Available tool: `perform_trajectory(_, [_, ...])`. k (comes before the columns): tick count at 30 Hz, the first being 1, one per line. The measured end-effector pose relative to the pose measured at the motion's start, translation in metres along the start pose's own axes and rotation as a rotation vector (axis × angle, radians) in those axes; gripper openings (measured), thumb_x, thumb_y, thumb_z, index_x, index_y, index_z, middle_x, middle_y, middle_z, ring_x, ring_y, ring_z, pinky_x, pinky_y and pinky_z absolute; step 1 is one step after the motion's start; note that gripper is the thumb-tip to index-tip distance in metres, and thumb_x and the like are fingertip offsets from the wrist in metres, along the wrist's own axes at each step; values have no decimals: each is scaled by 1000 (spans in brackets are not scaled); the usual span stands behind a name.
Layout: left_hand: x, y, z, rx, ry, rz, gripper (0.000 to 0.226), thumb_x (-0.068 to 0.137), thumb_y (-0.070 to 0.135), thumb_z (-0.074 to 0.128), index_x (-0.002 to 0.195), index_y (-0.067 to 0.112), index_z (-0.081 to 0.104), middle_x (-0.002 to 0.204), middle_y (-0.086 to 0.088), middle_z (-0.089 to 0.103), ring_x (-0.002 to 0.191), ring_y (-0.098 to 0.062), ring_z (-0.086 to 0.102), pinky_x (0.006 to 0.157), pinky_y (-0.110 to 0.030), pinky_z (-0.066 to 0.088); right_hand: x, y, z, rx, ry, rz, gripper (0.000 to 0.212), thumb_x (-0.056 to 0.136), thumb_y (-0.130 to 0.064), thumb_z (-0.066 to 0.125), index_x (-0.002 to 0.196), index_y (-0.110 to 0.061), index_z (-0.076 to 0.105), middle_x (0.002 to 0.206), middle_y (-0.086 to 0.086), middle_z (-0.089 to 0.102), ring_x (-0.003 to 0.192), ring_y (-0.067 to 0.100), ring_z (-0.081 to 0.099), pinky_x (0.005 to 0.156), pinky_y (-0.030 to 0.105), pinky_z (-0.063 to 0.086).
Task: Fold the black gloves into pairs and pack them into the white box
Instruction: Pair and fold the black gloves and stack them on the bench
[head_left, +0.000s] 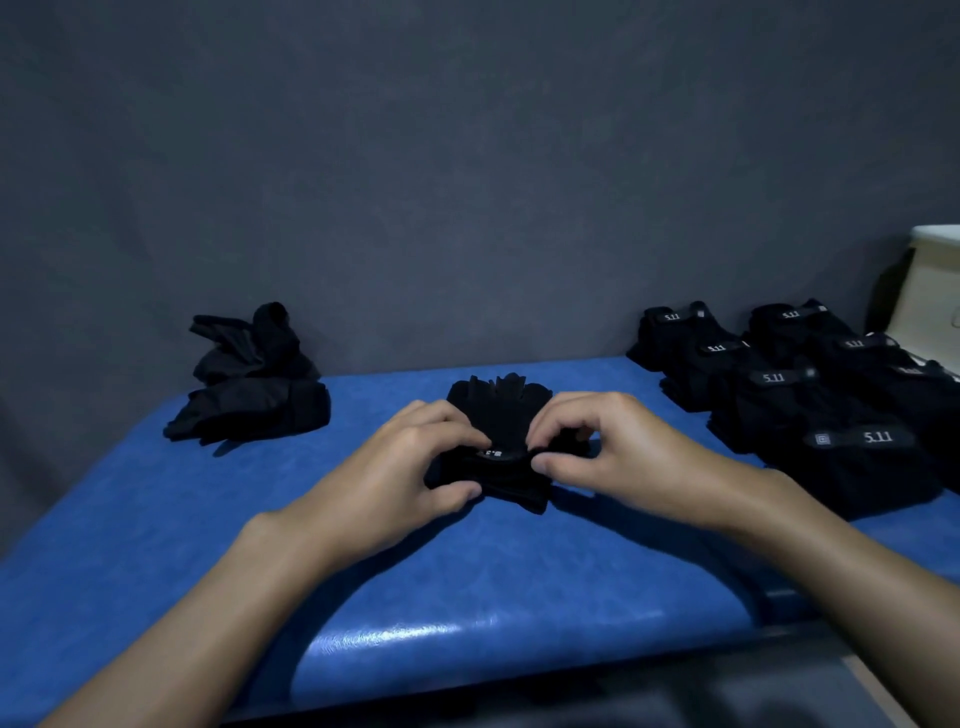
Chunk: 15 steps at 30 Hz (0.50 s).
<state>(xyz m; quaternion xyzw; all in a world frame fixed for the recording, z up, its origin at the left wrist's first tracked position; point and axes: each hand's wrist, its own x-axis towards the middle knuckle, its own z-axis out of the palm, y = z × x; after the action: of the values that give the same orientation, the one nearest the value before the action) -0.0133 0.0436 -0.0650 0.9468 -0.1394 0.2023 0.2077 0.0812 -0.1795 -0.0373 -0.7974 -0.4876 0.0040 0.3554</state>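
left hand (410, 467) grip clamped on glove pair (501, 410), table (467, 597) centre | right hand (613, 452) grip pinches same pair | small glove pile (249, 384) far left | labelled gloves (810, 395) right | white box (935, 291) far right

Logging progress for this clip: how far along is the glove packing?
Done, apparently: neat labelled rows of gloves on the right. In hand: left hand and right hand pinch one glove bundle. Left: the loose heap, then packing; the white box interior is hidden.
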Motion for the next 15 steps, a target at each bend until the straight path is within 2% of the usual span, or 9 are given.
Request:
perform_trajectory(3, [-1, -1, 1, -4, 3, 19, 35, 81, 27, 79, 115, 26, 69, 107, 19, 56, 103, -8, 53, 91, -18, 41, -2, 4, -1, -15, -56, 36, 10, 79, -22, 77, 82, -29, 70, 95, -12, 67, 91, 6, 60, 89, 35, 48])
perform_trajectory(6, [-1, -3, 0, 24, -26, 49, 35, 81, 38, 74, 115, 28, 69, 110, 19, 57, 107, -7, 52, 93, -20, 41, -5, 4, 4, -132, -63, 47, 24, 72, -45, 75, 93, -36, 68, 104, -23, 62, 108, 1, 48, 102, 34, 36])
perform_trajectory(8, [-1, -2, -2, 30, -23, 29, 42, 80, 53, 66, 114, 28, 70, 114, 20, 57, 112, -4, 53, 96, -18, 41, -5, 1, 6, -138, 22, 32, 37, 71, -60, 63, 101, -37, 67, 107, -27, 61, 113, 0, 46, 104, 34, 34])
perform_trajectory(10, [2, 1, -2, -37, 29, -22, 45, 85, 56, 59, 116, 26, 70, 120, 20, 58, 119, 1, 52, 101, -16, 39, -3, 1, 9, -126, 88, 43, 40, 82, -57, 58, 110, -30, 67, 113, -24, 61, 117, 1, 48, 106, 37, 36])
perform_trajectory(12, [9, 5, -2, -163, 70, -110, 40, 93, 47, 53, 122, 24, 67, 129, 18, 58, 124, 8, 48, 107, -13, 33, 1, 3, 13, -164, 99, 88, 38, 93, -45, 55, 123, -22, 62, 126, -15, 60, 123, 6, 49, 108, 40, 37])
perform_trajectory(14, [17, 3, -1, -217, 16, -207, 40, 99, 41, 47, 134, 25, 60, 142, 17, 50, 132, 10, 40, 112, -12, 27, 3, 4, 18, -195, 65, 161, 45, 96, -43, 51, 134, -19, 55, 139, -7, 54, 132, 11, 45, 112, 36, 34])
perform_trajectory(15, [19, 1, 0, -183, -37, -228, 46, 99, 46, 45, 138, 26, 55, 148, 18, 45, 136, 10, 34, 115, -15, 23, 4, 4, 19, -195, 38, 196, 48, 97, -44, 49, 138, -18, 51, 143, -5, 50, 135, 12, 43, 113, 34, 33])
